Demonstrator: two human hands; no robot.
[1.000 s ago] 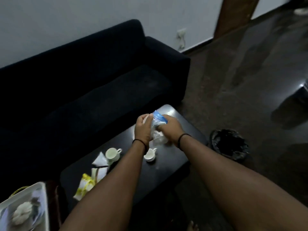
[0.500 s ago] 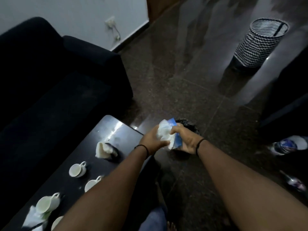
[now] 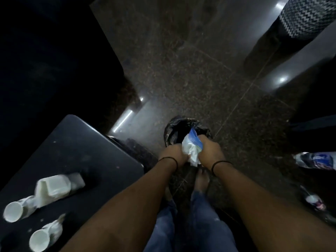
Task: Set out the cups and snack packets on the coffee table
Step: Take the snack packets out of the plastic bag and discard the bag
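Dim room, dark speckled floor, with a dark sofa [image 3: 54, 60] filling the far left. Going left to right: the coffee table [image 3: 76, 148] sits at lower left with 2 white cups [image 3: 12, 211] lying smeared by blur near its front edge, plus a pale blurred lump [image 3: 54, 190] just behind them that I can't identify for sure. Past the table's corner, the left hand [image 3: 172, 154] and right hand [image 3: 209, 151] are both clamped around a crumpled white and blue packet [image 3: 191, 149], held right over a black-lined bin [image 3: 178, 130] on the floor. Further right there's a plastic bottle [image 3: 316, 160] lying down, and a zigzag-patterned basket [image 3: 305, 17] up top. My guess is this is a side step, binning an empty wrapper rather than setting anything out. Next move probably needs both grips released over the bin, then turning back to the table.
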